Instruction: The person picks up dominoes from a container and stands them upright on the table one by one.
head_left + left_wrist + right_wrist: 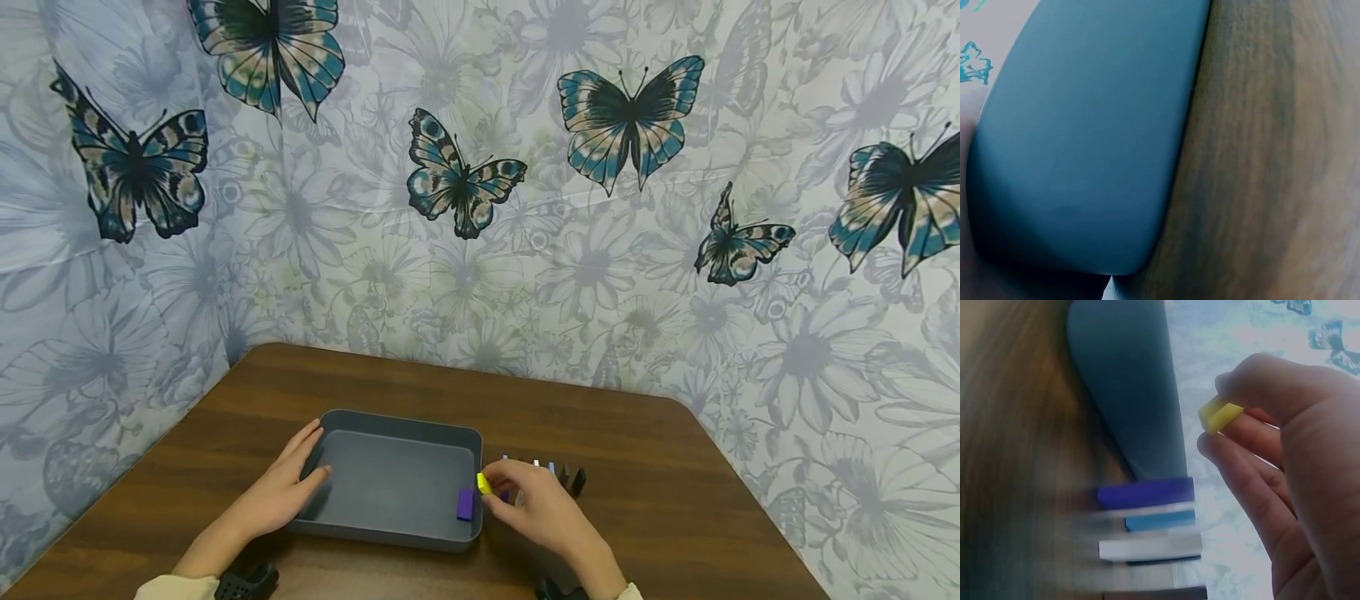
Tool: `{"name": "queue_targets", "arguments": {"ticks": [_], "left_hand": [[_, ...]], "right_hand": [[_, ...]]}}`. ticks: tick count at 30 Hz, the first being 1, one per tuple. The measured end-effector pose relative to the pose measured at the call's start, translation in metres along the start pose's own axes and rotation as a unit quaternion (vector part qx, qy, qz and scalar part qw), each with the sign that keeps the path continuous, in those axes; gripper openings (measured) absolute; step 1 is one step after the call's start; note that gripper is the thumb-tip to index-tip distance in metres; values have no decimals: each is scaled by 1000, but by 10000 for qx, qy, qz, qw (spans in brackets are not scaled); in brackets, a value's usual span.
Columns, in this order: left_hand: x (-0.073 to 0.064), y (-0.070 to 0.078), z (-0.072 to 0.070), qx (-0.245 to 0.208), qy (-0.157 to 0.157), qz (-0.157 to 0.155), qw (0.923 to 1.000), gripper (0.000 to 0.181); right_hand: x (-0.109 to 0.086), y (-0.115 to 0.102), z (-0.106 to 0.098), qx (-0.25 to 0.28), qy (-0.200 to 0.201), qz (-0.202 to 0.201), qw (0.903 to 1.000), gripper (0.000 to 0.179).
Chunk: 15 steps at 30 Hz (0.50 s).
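My right hand (pixel 543 504) pinches a small yellow block (pixel 483 483) between thumb and fingertips, just outside the right wall of a grey tray (pixel 397 467). In the right wrist view the same yellow block (pixel 1219 415) is held up beside the tray's side (pixel 1129 381). Inside the tray, against its right side, lies a purple block (pixel 465 505). My left hand (pixel 281 492) rests on the tray's left rim, fingers extended toward the far corner and thumb over the inside. The left wrist view shows mostly the tray's outer wall (pixel 1085 137).
Right of the tray, partly behind my right hand, several blocks stand on the wooden table (pixel 660 500). They include a purple one (pixel 1146 494), a blue one (pixel 1160 520), a white one (pixel 1150 547) and a dark one (pixel 578 482). A butterfly-patterned cloth (pixel 525 275) hangs behind.
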<state>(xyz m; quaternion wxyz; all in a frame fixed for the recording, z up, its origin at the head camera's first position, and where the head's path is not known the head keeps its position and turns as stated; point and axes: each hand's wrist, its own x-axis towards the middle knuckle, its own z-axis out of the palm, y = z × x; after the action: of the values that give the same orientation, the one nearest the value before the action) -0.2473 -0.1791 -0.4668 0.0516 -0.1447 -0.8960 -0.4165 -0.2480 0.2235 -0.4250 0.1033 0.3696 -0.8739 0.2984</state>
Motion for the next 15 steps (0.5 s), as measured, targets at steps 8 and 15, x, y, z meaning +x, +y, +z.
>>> {"name": "queue_targets", "arguments": {"ticks": [8,15], "left_hand": [[1,0,1,-50,-18,52,10000,76],[0,0,1,-27,-28,51,10000,76]], "right_hand": [[-11,8,-9,129,422,-117,9990,22],[-19,15,-18,180,647,-46,9977,25]]}}
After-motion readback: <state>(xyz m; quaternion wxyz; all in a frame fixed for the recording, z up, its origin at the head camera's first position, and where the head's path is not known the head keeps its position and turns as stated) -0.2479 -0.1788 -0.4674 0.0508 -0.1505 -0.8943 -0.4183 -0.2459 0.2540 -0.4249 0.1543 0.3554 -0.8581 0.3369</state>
